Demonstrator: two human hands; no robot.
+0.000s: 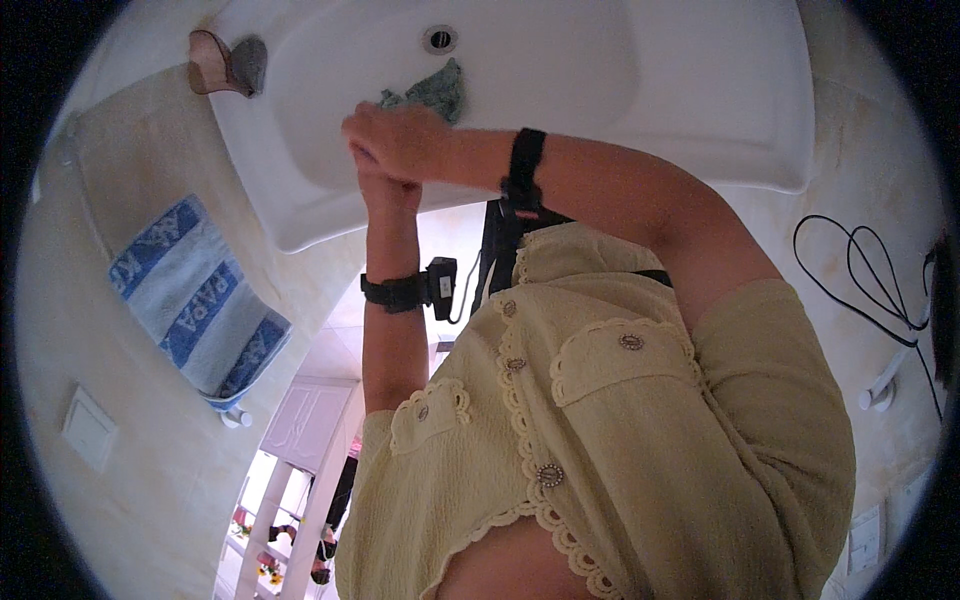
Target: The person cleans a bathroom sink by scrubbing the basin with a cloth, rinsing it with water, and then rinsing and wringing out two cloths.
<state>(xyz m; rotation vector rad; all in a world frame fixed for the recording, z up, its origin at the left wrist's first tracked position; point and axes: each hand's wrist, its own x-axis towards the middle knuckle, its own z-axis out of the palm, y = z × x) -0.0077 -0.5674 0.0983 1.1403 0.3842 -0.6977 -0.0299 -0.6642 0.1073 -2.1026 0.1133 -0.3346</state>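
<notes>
My right hand [409,142] lies over my left hand [367,161] above the near left part of a white washbasin [555,67]. The two hands touch, with the fingers bent and partly blurred. A crumpled green cloth [442,90] shows just beyond my right hand, inside the basin and near the round metal drain [440,40]. Part of the cloth meets the edge of the hands; whether either hand grips it is hidden. Black straps with small devices are on both forearms.
A brownish cup-like holder [210,64] and a grey object [249,64] stand at the basin's left corner. A blue and white towel [202,300] hangs on a rail at left. A looped black cable [862,255] hangs at right. Wall plates are on both sides.
</notes>
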